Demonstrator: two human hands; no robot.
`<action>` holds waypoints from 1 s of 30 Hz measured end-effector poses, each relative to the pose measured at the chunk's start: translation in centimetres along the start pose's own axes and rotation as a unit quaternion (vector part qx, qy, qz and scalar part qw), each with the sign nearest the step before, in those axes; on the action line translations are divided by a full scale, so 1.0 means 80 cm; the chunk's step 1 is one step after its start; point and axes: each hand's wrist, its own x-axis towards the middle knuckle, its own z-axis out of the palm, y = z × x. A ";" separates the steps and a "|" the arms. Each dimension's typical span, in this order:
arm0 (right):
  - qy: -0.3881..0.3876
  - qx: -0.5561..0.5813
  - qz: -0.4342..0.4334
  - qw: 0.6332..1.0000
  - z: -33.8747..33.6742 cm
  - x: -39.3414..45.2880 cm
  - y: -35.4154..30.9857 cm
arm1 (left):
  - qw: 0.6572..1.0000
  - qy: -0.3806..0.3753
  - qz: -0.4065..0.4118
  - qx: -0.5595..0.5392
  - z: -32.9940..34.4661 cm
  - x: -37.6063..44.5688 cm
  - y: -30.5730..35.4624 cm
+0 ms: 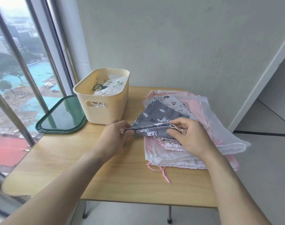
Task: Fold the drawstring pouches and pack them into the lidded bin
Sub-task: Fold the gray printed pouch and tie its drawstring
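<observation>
A grey drawstring pouch [156,118] printed with white unicorns and clouds lies on top of a stack of pink and white pouches [197,127] on the right side of the wooden table [73,168]. My left hand [115,138] pinches the left end of the grey pouch's gathered top edge. My right hand [190,137] pinches the right end, where the beige drawstring comes out. The cream bin [102,101] stands open at the back left with a few white pouches inside. Its dark green lid [62,117] lies flat beside it, at the table's left edge.
A window with metal bars runs along the left, right behind the lid. A grey wall stands behind the table. A pink drawstring [161,172] trails from the stack toward the table's front. Bare tabletop lies in front of the bin.
</observation>
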 end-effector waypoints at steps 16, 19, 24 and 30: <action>0.046 0.099 0.084 0.991 -0.011 -0.006 0.006 | 0.994 -0.007 -0.068 -0.088 -0.044 -0.001 -0.005; 0.080 0.121 0.126 0.981 -0.016 -0.006 0.002 | 0.996 0.005 -0.064 -0.067 -0.043 -0.001 -0.009; 0.117 0.182 0.183 0.959 -0.023 -0.007 -0.004 | 0.994 0.046 -0.078 -0.057 -0.038 0.002 -0.013; 0.169 0.310 0.215 0.911 -0.020 -0.004 -0.012 | 0.944 0.096 -0.116 -0.295 -0.033 0.010 0.003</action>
